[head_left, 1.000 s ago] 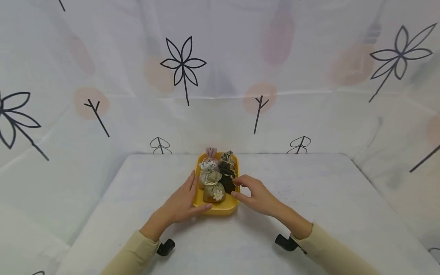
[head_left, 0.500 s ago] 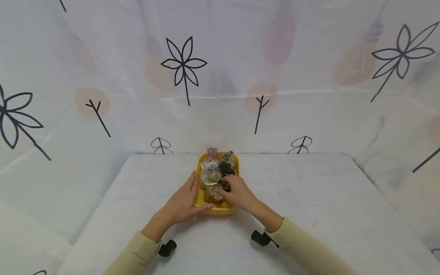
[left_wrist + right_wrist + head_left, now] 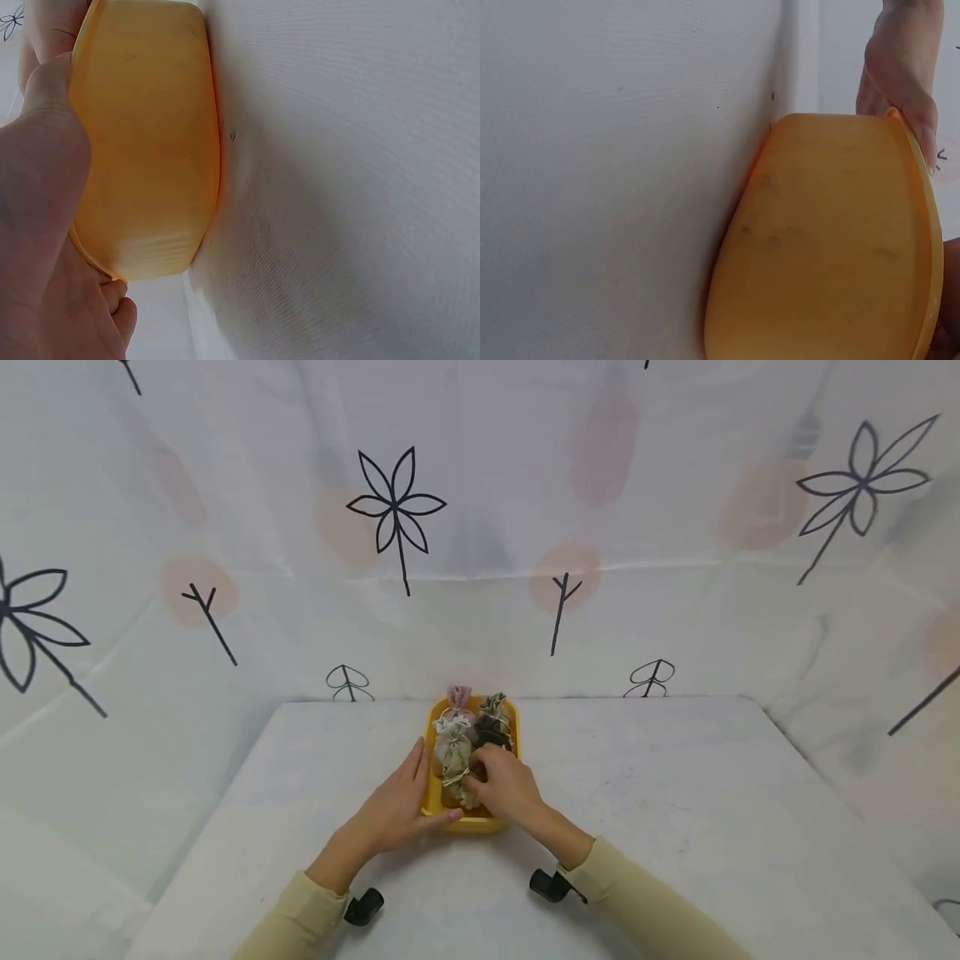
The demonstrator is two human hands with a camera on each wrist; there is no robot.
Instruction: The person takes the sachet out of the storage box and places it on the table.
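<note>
A yellow tray (image 3: 429, 802) stands near the table's back edge, holding several small drawstring pouches. My left hand (image 3: 397, 802) rests along its left rim with straight fingers, the thumb on the front rim. The fingers of my right hand (image 3: 510, 785) reach into the tray and are curled. Thumb and fingers grip the side of an olive-green pouch (image 3: 455, 758) with a pale tie and a flower. Behind it lie a whitish pouch (image 3: 452, 723), a pink pouch (image 3: 459, 697) and dark green pouches (image 3: 492, 722). My right hand hides part of the dark ones.
The white-covered table (image 3: 637, 793) spreads out on both sides of the tray. A patterned cloth backdrop (image 3: 480, 635) rises just behind it. Black wrist cameras (image 3: 365, 907) hang below both sleeves.
My right hand has come leftward from the tray's right rim to the olive-green pouch, which has shifted and leans forward. My left hand has stayed on the rim.
</note>
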